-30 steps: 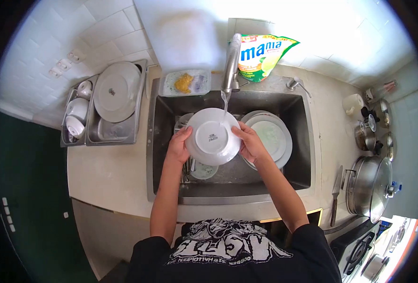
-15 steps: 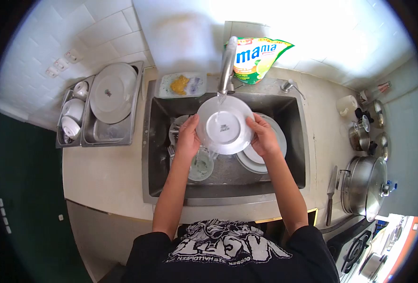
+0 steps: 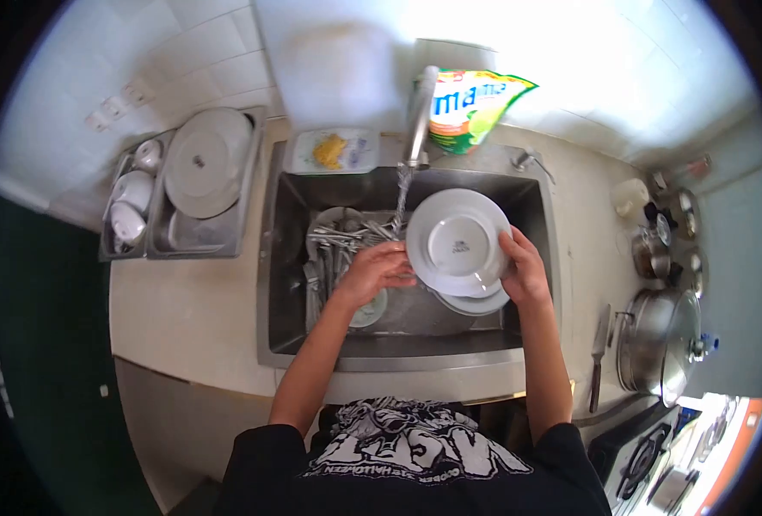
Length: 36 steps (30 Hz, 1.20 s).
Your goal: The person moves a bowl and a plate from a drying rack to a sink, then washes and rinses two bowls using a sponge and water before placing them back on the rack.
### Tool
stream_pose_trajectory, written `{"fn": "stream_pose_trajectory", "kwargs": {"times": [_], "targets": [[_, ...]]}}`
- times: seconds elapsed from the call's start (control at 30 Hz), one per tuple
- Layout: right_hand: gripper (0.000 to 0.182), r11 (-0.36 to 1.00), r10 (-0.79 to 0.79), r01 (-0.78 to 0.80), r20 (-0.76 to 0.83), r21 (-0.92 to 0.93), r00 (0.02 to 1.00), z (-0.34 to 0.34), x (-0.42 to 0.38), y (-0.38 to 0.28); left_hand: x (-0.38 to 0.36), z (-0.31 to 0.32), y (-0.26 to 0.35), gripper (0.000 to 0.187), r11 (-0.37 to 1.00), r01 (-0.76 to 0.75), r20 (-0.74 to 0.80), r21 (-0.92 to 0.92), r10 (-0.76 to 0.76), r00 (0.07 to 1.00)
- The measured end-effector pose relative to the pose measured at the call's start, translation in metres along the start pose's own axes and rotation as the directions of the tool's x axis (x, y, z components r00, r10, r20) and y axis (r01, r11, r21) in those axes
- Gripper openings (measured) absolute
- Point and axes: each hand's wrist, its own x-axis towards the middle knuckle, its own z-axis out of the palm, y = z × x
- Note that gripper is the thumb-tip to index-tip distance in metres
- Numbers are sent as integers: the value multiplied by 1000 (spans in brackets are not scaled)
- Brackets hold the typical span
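A white plate (image 3: 456,242) is held bottom-up over the steel sink (image 3: 536,215), with my left hand (image 3: 376,271) on its left rim and my right hand (image 3: 525,268) on its right rim. Water runs from the tap (image 3: 418,112) just past the plate's left edge. More white plates (image 3: 477,304) lie stacked in the sink under it. Cutlery (image 3: 340,236) is piled at the sink's left side, with a glass (image 3: 366,310) below my left hand.
A drying rack (image 3: 179,236) on the left counter holds a large plate (image 3: 206,162) and cups (image 3: 134,193). A sponge tray (image 3: 332,150) and a detergent pouch (image 3: 464,107) stand behind the sink. Pots (image 3: 663,344) and a knife (image 3: 599,354) are at the right.
Both hands have carried the plate to the right, out from under the running water and over the stacked plates. The cutlery at the left has come into view.
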Motion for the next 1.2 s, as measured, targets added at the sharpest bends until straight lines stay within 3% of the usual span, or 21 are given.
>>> {"fn": "stream_pose_trajectory", "kwargs": {"times": [0.03,0.13,0.23,0.33,0.37,0.47,0.5,0.6,0.63,0.7,0.77,0.9,1.0,1.2], "targets": [[36,999,25,-26,25,27,999,2,-3,6,-8,4,5,24,997,30,17,-76,-29,999],[41,991,114,-111,-41,69,993,6,-15,30,-17,-1,-9,25,990,5,-69,140,5,998],[40,987,137,-132,-52,97,989,20,-33,41,-30,-5,-15,30,1000,9,-172,7,-8,985],[37,965,-31,4,-96,-262,995,39,-52,44,-43,-9,-15,29,947,29,-311,320,76,947],[33,806,-105,34,-86,-591,991,47,-59,39,-47,-8,-13,30,859,64,-333,508,127,934],[30,560,-208,149,36,-815,977,69,-69,42,-53,-16,-22,31,711,-130,-212,691,371,904],[29,707,-143,97,-7,-700,990,73,-69,41,-55,-16,-20,34,708,-194,-178,679,415,892],[28,648,-212,162,28,-745,977,78,-72,48,-67,-17,-11,34,747,-225,-150,626,399,905],[29,694,-203,150,9,-705,979,83,-72,50,-71,-20,-7,33,759,-202,-175,618,384,907],[31,852,-90,57,-38,-520,995,86,-70,50,-78,-26,3,32,784,-155,-206,601,340,918],[32,952,-38,28,-27,-304,999,94,-66,51,-86,-32,14,30,869,-149,-240,472,289,927],[34,989,-1,5,30,-145,1000,128,-58,51,-111,-48,47,28,930,-127,-228,346,214,950],[34,990,-39,40,7,-133,999,149,-44,66,-127,-59,70,25,954,-214,-251,210,264,931],[29,998,-48,48,-8,-43,999,196,-30,81,-149,-82,107,25,942,-227,-338,246,303,891]]}}
